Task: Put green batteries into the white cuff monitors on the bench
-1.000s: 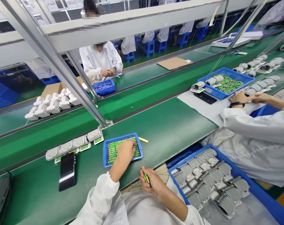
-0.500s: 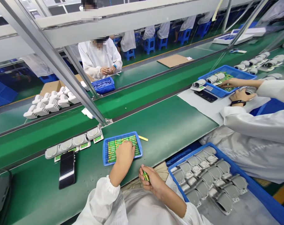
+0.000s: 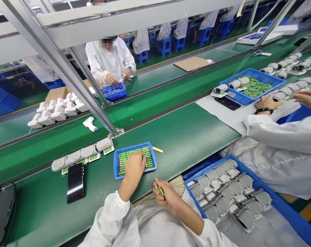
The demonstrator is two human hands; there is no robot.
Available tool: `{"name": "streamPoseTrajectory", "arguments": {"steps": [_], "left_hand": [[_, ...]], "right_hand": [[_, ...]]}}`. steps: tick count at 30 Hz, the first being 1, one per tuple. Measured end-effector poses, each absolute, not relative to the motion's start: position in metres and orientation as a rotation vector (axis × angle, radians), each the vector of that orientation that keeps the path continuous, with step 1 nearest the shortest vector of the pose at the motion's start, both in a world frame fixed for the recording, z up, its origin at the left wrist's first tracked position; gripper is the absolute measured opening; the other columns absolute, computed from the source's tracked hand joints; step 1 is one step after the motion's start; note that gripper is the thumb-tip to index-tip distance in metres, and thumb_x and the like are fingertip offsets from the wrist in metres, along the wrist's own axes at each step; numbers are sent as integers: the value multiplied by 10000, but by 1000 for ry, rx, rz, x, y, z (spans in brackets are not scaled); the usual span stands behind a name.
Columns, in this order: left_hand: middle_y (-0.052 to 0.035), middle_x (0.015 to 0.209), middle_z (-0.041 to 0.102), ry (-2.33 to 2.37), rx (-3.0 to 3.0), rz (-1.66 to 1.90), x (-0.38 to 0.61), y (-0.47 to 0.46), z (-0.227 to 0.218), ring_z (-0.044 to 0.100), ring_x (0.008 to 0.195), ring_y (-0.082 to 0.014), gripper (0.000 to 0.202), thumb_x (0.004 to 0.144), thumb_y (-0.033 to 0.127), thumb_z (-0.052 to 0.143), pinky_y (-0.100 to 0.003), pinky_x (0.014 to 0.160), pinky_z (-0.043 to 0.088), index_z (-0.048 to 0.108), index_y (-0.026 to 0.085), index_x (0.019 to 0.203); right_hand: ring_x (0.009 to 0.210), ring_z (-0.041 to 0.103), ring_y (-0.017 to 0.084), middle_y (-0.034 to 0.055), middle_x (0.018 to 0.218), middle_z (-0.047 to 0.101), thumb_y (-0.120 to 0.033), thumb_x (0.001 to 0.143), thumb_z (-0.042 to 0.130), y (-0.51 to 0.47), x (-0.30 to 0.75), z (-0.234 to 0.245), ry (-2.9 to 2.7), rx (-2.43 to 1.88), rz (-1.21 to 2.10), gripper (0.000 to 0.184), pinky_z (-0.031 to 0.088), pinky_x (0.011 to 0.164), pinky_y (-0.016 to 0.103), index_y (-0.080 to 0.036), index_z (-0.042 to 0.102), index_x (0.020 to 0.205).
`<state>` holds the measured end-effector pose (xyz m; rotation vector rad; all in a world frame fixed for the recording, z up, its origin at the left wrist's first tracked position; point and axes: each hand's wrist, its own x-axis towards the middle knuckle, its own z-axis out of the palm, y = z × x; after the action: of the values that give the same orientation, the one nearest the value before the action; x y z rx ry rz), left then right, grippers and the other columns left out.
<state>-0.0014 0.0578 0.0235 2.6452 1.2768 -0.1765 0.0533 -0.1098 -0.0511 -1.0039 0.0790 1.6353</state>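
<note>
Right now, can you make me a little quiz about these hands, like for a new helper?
1. Is the hand gripping batteries the left or the right?
2. True or false: the left hand is over the blue tray.
3. What sits beside the phone? A: white units. B: a hammer. C: a stool.

Key: 1 right; 2 true; 3 A.
</note>
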Motion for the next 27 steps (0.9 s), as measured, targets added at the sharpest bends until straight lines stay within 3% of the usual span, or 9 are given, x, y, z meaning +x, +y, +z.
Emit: {"name": "streamPoseTrajectory", "arguments": {"steps": [8,18,23,27], "left_hand": [[-98,1122,774,1249,2611,-227,-4,57,23,739,1016,-249,259,1069,335,578,-313,791,471,780,182,1019],[-112,928,796,1150,2562,-422,2,57,25,753,954,-274,243,984,371,668,-323,774,477,807,208,868],[-116,955,800,1065,2597,-452,8,60,29,756,975,-277,181,950,267,657,-331,807,499,813,205,881],[-153,1083,790,994,2656,-455,12,61,34,746,1067,-297,179,969,242,645,-348,870,519,811,176,976]], "right_hand": [[450,230,23,-84,596,464,-768,546,935,-110,52,-55,63,-994,1633,744,61,448,197,-203,500,760],[452,229,26,-81,605,472,-739,590,922,-110,53,-58,56,-986,1640,699,59,448,203,-204,509,772],[453,231,26,-80,602,475,-729,594,922,-110,53,-58,51,-981,1632,690,60,448,203,-203,511,771],[450,226,26,-83,593,469,-732,562,936,-110,52,-58,74,-981,1638,709,55,446,203,-205,506,761]]}}
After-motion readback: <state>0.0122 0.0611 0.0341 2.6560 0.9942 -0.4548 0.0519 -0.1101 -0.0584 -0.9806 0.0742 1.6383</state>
